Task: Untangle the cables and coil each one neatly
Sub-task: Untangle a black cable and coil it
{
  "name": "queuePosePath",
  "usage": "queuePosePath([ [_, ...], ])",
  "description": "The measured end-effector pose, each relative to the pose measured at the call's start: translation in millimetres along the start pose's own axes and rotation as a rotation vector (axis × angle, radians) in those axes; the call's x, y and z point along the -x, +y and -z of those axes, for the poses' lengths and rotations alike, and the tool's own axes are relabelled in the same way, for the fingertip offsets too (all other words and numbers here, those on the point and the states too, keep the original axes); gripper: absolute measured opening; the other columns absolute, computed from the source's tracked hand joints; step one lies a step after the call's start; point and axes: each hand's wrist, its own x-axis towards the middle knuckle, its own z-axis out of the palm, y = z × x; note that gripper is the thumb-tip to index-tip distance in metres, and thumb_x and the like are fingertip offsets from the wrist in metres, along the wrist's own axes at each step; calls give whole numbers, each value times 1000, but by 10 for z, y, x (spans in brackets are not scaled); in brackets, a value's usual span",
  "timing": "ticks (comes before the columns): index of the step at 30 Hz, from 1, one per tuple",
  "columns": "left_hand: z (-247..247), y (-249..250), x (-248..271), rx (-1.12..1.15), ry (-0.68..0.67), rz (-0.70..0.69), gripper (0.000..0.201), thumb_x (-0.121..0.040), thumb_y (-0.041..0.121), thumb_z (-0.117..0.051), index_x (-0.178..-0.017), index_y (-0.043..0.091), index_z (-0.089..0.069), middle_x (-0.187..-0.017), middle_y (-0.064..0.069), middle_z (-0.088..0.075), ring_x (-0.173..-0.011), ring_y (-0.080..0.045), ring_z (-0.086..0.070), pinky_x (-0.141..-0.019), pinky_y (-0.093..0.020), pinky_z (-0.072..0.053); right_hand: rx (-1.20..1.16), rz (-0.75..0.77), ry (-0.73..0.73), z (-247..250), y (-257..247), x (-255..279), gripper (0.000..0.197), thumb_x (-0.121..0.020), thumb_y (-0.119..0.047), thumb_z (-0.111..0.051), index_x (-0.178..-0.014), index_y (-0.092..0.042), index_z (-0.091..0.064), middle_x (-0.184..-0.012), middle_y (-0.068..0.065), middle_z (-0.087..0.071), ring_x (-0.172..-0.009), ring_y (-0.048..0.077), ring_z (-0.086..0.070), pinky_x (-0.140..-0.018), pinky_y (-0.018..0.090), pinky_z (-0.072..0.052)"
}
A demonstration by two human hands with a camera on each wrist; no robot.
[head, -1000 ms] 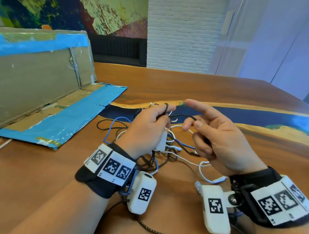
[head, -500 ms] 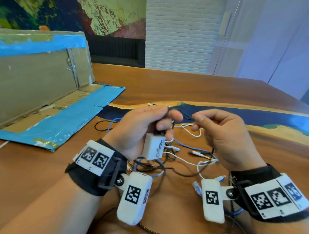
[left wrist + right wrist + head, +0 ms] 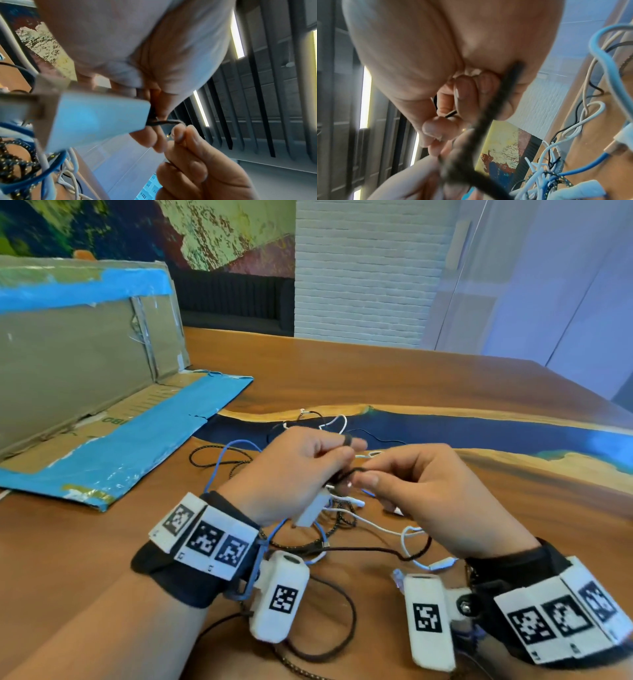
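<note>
A tangle of cables [image 3: 339, 518] lies on the wooden table [image 3: 445, 378]: white, blue, black and black-and-yellow braided ones [image 3: 563, 178]. My left hand [image 3: 301, 470] is raised over it and grips a black cable [image 3: 164, 122] where it leaves a white adapter block [image 3: 313, 510], which hangs below the fist [image 3: 96, 121]. A loop of the same cable [image 3: 347, 439] sits round the left forefinger. My right hand [image 3: 421, 491] pinches the black cable [image 3: 356, 472] between thumb and forefinger just right of the left hand. The black cable [image 3: 481, 121] runs blurred across the right wrist view.
An opened cardboard box [image 3: 85, 354] with blue tape lies on the table at the left, its flap [image 3: 137, 440] reaching toward the cables. A black cable loop [image 3: 339, 628] lies near the front edge between my wrists. The table's blue resin strip [image 3: 479, 429] runs behind the hands.
My right hand has moved left and closed its thumb and forefinger on the black cable next to the left hand. The left hand keeps its hold on the cable and adapter.
</note>
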Motion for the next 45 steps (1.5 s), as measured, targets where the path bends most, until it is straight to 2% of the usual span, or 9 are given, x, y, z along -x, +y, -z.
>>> queuePosePath([
  [3, -22, 53, 35, -2, -156, 7, 49, -110, 22, -42, -72, 14, -73, -62, -6, -59, -59, -13, -50, -69, -28, -45, 5, -11, 112, 69, 48, -10, 6, -88, -11, -77, -84, -9, -80, -56, 1, -62, -51, 7, -47, -51, 19, -38],
  [9, -22, 18, 39, 391, -113, 110, 45, -109, 21, -39, -87, 4, -74, -55, 0, -30, -54, -16, -39, -55, -22, -38, -202, -41, 305, 73, 106, -75, 9, -81, -7, -77, -87, -1, -77, -53, -5, -57, -36, 4, -38, -39, 14, -31],
  [16, -36, 115, 0, 1000, 92, 59, 36, -106, 21, -38, -122, 7, -66, -70, 5, -52, -85, -16, -72, -105, -42, -39, -338, -184, 219, -10, 179, -90, 22, -98, -2, -61, -112, -10, -76, -74, 10, -66, -42, 10, -31, -38, 23, -33],
  [21, -22, 57, -50, 843, 266, 22, 32, -107, 16, -43, -131, 10, -62, -87, -2, -74, -92, -13, -73, -78, -25, -55, -114, -145, -107, -194, 123, -28, 26, -97, 1, -64, -114, -12, -78, -76, 14, -72, -61, 8, -59, -53, 27, -53],
  [28, -47, -45, -36, 38, 115, 28, 26, -106, 15, -53, -105, 16, -78, -105, 6, -78, -96, -4, -70, -89, -30, -53, -174, -92, -1, -62, 70, -18, 22, -89, 9, -69, -103, -3, -79, -80, 20, -75, -58, 20, -61, -63, 31, -59],
  [35, -4, 42, 38, 220, -143, 65, 38, -106, 25, -51, -82, 5, -73, -54, -1, -37, -53, -15, -36, -54, -21, -38, -301, -63, 386, 170, 118, -91, 13, -95, 2, -65, -96, -4, -77, -79, 19, -75, -39, 15, -40, -40, 27, -41],
  [39, 49, 78, 53, 578, -78, 91, 32, -98, 32, -54, -71, 17, -62, -52, 7, -31, -49, -13, -42, -70, -29, -43, -301, -86, 494, 216, 166, -118, 13, -96, -1, -66, -97, -6, -77, -80, 18, -76, -40, 17, -36, -39, 25, -36],
  [42, 80, 128, 43, 910, 23, 14, 27, -100, 30, -43, -92, 17, -65, -60, 7, -45, -74, -15, -68, -105, -49, -36, -192, -134, 410, 125, 186, -110, 14, -96, -1, -66, -100, -8, -78, -78, 11, -76, -37, 16, -35, -38, 24, -35],
  [45, 57, 121, -8, 907, 129, -40, 29, -102, 24, -42, -115, 18, -67, -80, 7, -66, -108, -12, -70, -94, -41, -41, -106, -166, 227, -49, 160, -80, 17, -95, 2, -66, -102, -8, -78, -71, 7, -74, -33, 6, -41, -38, 18, -37],
])
